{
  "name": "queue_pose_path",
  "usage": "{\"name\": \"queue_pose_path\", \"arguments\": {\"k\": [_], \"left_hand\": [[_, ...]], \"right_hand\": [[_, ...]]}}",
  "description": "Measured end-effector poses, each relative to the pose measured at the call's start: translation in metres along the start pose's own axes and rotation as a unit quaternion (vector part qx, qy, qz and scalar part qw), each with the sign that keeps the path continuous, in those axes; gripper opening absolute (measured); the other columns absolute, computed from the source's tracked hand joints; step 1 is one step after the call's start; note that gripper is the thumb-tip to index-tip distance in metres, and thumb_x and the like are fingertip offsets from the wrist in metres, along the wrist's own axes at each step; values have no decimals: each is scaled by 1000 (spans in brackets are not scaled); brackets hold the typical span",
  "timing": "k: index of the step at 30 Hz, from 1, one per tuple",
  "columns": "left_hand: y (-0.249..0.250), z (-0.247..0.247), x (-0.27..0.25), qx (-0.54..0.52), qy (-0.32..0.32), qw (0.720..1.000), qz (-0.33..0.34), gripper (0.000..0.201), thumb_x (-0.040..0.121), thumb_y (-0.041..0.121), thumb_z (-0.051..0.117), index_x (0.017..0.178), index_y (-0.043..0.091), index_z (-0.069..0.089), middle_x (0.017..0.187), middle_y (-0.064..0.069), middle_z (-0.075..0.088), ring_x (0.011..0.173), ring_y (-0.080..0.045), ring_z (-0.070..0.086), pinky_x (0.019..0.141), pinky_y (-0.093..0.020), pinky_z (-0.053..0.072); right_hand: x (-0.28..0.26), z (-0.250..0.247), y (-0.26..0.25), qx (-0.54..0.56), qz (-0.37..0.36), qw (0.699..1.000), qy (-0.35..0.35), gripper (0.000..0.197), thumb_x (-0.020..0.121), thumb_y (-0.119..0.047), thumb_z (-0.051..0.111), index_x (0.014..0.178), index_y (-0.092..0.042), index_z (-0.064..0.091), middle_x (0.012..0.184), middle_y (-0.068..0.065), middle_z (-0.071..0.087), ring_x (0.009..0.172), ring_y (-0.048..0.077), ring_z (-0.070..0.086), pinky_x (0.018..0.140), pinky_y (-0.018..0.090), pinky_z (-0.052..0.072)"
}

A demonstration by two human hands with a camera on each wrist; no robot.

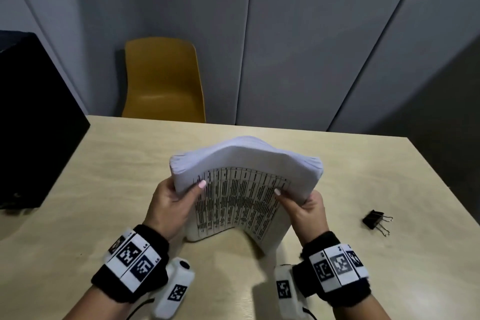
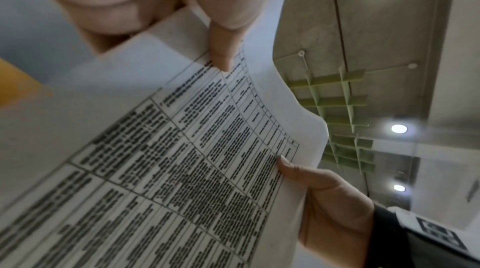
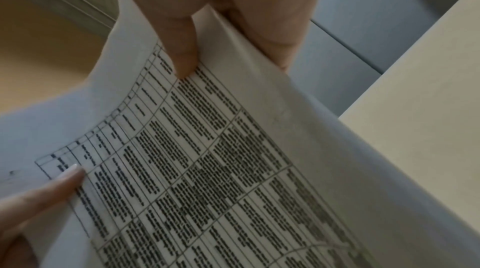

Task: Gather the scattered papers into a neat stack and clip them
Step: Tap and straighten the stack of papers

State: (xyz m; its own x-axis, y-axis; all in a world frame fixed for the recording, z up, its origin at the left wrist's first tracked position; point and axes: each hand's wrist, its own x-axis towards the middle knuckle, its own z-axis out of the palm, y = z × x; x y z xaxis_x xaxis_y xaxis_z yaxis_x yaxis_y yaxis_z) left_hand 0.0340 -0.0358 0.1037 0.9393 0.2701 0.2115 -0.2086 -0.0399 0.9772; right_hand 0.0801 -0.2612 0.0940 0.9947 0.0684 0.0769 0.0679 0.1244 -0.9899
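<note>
Between your two hands stands one stack of papers, gathered and held on edge, its bottom edge resting on the table and its top edge bowed up into an arch. Your left hand grips the stack's left side, thumb on the printed face and fingers curled behind; your right hand grips the right side the same way. In the left wrist view the left hand's thumb presses the printed sheet near its upper corner, and the right hand shows at the far edge. In the right wrist view the right hand's thumb lies on the printed face, and the left hand's thumb tip touches the opposite margin.

The printed table on the front sheet faces you. The stack's long axis seems to run from one hand across to the other, though the curl makes that hard to judge. How many sheets the stack holds cannot be counted; many thin edges show along the top.

Well to the right of your right hand, apart from the stack, lies one black binder clip on the table, its wire handles pointing away from your hand. Beyond the stack, past the table's far edge, stands one yellow chair.
</note>
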Motion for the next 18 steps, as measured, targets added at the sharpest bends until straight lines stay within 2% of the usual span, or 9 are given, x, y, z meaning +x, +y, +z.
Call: {"name": "queue_pose_path", "arguments": {"k": [2,4,6,8,10,12,14,16,18], "left_hand": [[4,2,1,-4,4,1000,23,30,81,-3,64,79,26,70,74,25,71,75,10,65,67,-8,49],[7,0,2,6,-4,999,37,21,72,20,72,87,34,72,85,26,71,84,8,64,76,-11,49],[5,-3,0,22,-19,999,45,47,62,36,69,108,32,61,101,30,65,93,9,59,85,-11,46],[10,-1,-1,29,1,998,64,67,62,36,67,124,27,43,108,33,57,95,11,54,83,-8,44],[18,0,-2,41,33,992,114,72,69,32,63,133,27,29,117,15,58,101,3,57,84,-10,45],[27,-1,2,81,54,979,180,68,81,25,55,139,32,21,117,-5,59,105,-7,58,88,-17,46],[35,-4,8,190,61,949,246,57,88,14,49,141,29,31,113,-9,60,102,-10,58,87,-14,44],[40,-7,12,284,65,917,271,47,86,-1,49,129,17,53,100,-9,63,87,-9,57,81,-5,40],[43,-9,12,327,70,902,275,47,80,-12,50,118,13,62,90,-9,62,78,-8,54,77,-1,36]], "right_hand": [[2,1,-2,5,-15,1000,2,33,78,14,61,64,-13,73,65,-8,73,63,3,66,60,18,54],[3,1,-5,5,-29,1000,-2,22,74,8,69,80,-12,70,71,-8,74,69,4,67,66,19,55],[2,1,-8,-1,-42,999,6,38,67,-5,72,103,-10,60,88,-5,73,83,6,67,79,24,54],[1,2,-17,-22,-69,997,24,58,66,-13,72,119,-20,50,110,-4,65,100,8,62,92,25,49],[0,5,-30,-52,-131,989,36,67,70,-20,71,129,-28,41,117,-10,60,109,12,58,97,26,45],[4,6,-44,-58,-192,979,38,63,77,-20,64,132,-31,36,110,-2,64,105,16,59,95,26,46],[9,7,-54,-99,-244,964,29,49,84,-11,56,127,-31,45,105,8,63,101,17,60,91,24,46],[12,5,-58,-179,-276,944,20,40,84,-4,50,112,-31,60,100,2,65,95,9,62,84,19,46],[11,1,-58,-227,-287,930,33,46,79,2,48,107,-30,66,95,-7,65,88,3,62,80,14,46]]}}
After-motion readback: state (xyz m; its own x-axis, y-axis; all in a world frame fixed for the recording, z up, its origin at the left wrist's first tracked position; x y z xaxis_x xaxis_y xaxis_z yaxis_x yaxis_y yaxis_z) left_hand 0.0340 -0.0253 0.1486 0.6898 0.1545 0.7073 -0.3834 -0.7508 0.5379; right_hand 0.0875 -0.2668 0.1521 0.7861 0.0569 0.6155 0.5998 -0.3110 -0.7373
